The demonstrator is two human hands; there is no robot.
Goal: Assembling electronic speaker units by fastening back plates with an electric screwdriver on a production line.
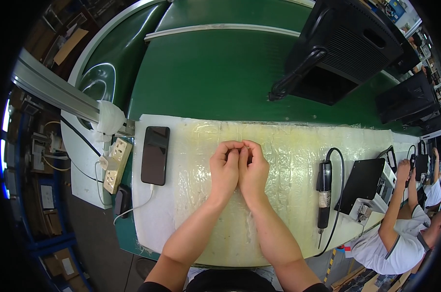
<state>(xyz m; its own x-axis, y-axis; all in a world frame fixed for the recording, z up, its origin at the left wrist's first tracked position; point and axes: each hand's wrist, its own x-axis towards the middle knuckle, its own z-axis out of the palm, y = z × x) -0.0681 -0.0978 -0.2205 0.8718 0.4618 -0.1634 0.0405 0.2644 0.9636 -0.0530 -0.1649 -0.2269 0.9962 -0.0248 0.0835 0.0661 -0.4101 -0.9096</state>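
My left hand (225, 168) and my right hand (253, 168) meet over the middle of the worktop, fingers curled and thumbs side by side. Both are closed; whatever they may hold is hidden inside the curled fingers. Beneath them lies a yellowish, clear-film-covered mat (201, 146). To the left of my hands a dark phone (155, 155) rests flat with a white cable plugged into its lower end. On the right lies a black electric screwdriver (324, 194), its bit pointing toward me and its cord looping beside it.
Beyond the mat runs a green conveyor belt (210, 73) carrying a black monitor-like unit (347, 48). A power strip (117, 164) hangs at the left edge by a metal post (60, 90). A black-topped device (361, 185) stands right, near a co-worker in a white shirt (390, 243).
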